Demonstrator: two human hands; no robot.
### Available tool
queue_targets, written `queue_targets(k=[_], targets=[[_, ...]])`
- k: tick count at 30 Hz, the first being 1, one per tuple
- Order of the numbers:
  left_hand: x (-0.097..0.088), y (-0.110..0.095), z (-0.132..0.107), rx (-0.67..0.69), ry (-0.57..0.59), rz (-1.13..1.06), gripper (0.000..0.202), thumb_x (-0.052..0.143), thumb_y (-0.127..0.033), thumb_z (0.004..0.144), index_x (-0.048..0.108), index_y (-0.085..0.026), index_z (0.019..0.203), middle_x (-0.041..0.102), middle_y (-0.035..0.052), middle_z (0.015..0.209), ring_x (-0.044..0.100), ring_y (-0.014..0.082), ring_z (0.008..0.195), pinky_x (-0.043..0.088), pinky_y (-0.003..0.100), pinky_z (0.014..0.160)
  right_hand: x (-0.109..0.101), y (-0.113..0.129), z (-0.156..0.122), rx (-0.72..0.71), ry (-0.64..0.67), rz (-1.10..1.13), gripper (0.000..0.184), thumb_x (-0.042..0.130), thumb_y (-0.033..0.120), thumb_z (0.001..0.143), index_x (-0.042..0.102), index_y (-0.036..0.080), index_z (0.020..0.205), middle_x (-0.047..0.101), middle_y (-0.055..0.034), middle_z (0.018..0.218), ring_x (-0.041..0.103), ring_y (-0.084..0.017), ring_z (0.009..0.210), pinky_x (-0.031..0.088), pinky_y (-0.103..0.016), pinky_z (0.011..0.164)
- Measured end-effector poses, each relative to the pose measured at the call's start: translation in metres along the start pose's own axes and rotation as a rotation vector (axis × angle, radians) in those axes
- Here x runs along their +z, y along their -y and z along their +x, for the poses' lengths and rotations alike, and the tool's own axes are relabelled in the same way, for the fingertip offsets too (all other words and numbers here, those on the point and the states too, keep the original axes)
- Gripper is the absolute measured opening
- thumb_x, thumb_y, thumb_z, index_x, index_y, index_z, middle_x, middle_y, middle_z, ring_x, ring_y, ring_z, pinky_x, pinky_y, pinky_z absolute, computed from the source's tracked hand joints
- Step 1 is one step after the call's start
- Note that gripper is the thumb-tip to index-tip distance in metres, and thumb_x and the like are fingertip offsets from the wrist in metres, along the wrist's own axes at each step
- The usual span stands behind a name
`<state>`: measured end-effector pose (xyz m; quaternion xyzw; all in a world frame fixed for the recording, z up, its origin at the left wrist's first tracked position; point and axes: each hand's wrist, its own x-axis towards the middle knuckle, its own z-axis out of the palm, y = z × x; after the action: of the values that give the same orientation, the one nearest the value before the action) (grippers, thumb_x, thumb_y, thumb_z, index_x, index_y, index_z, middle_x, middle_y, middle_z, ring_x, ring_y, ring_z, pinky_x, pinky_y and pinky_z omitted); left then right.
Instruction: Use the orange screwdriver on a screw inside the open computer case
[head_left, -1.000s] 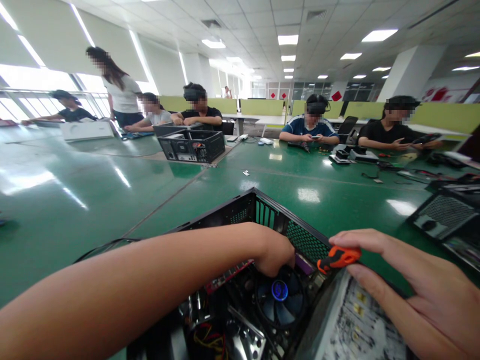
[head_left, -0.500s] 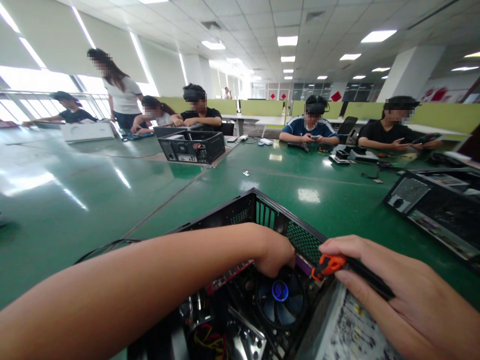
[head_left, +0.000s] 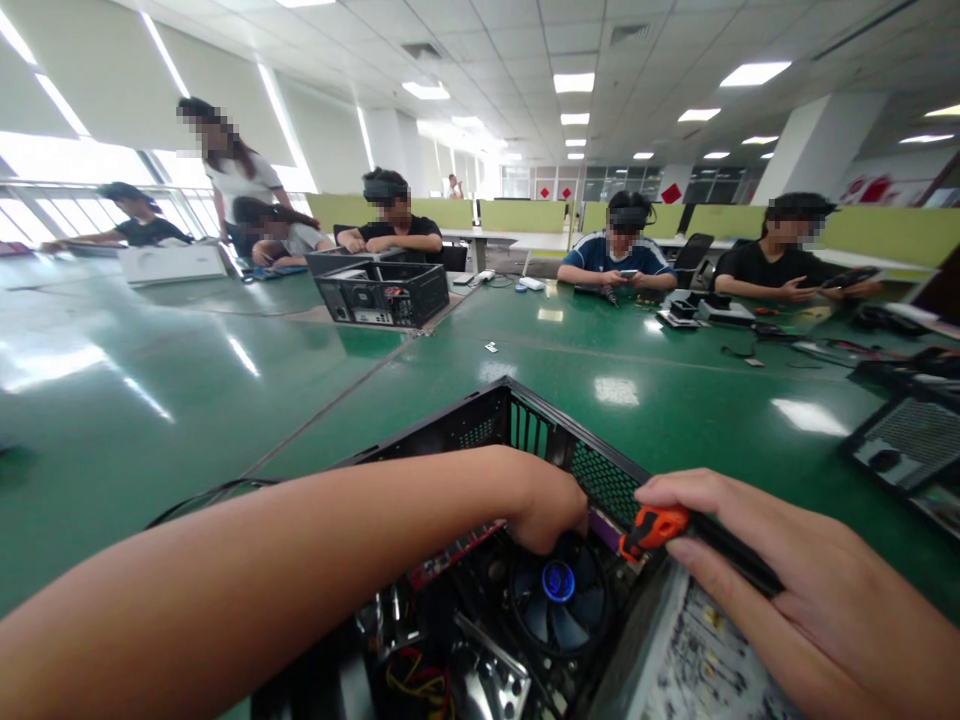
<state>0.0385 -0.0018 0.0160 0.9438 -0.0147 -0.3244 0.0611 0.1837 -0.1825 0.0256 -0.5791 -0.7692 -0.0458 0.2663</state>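
Observation:
An open black computer case (head_left: 442,432) sits on the green table in front of me. My left hand (head_left: 546,505) reaches down into it beside the CPU fan (head_left: 561,605), fingers curled and their tips hidden. A red circuit card (head_left: 454,560) shows below my left wrist. My right hand (head_left: 795,575) grips an orange-and-black screwdriver (head_left: 654,530) between thumb and fingers, above the case's right side. The driver's shaft cannot be made out. Right under that hand lies the power supply's pale labelled face (head_left: 701,655). Red and yellow wires (head_left: 416,680) run through the bottom of the case.
Another computer case (head_left: 915,440) lies at the right edge of the table (head_left: 360,400). Farther off stands one more case (head_left: 382,295), near a person (head_left: 397,220) in black. Other people sit around the table. A small white piece (head_left: 491,347) lies beyond my case.
The case at the right has shifted away to the right, uncovering table and cables. On the left, a seated person has bent lower. My hands have hardly moved.

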Motion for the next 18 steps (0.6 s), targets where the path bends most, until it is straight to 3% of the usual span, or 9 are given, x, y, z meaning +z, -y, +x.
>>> queue_targets(k=[9, 15, 18], targets=[[-0.0029, -0.0032, -0.0016, -0.054, 0.023, -0.022, 0.061, 0.057, -0.016, 0.074, 0.065, -0.018, 0.135, 0.075, 0.0109, 0.112, 0.068, 0.0253, 0.092, 0.051, 0.033, 0.077, -0.0026, -0.001, 0.0065, 0.043, 0.006, -0.046, 0.012, 0.06, 0.035, 0.095, 0.061, 0.027, 0.105, 0.073, -0.0004, 0.093, 0.074, -0.017, 0.081, 0.058, -0.027, 0.065], [-0.0005, -0.0012, -0.0014, -0.023, -0.019, -0.063, 0.061, 0.059, -0.012, 0.071, 0.067, -0.019, 0.131, 0.076, 0.0099, 0.111, 0.068, 0.0253, 0.094, 0.051, 0.032, 0.079, 0.0011, 0.0004, 0.0067, 0.019, 0.071, -0.004, 0.028, 0.045, 0.025, 0.102, 0.052, 0.028, 0.129, 0.072, -0.0035, 0.12, 0.07, -0.015, 0.111, 0.059, -0.029, 0.089], [0.0002, -0.0008, -0.0016, -0.019, 0.0, -0.057, 0.061, 0.057, -0.012, 0.073, 0.066, -0.017, 0.133, 0.075, 0.0111, 0.113, 0.068, 0.0251, 0.096, 0.051, 0.032, 0.08, 0.0004, 0.0024, 0.0021, 0.04, 0.068, 0.013, 0.029, 0.044, 0.024, 0.102, 0.051, 0.031, 0.13, 0.072, -0.001, 0.122, 0.07, -0.014, 0.113, 0.059, -0.028, 0.091]])
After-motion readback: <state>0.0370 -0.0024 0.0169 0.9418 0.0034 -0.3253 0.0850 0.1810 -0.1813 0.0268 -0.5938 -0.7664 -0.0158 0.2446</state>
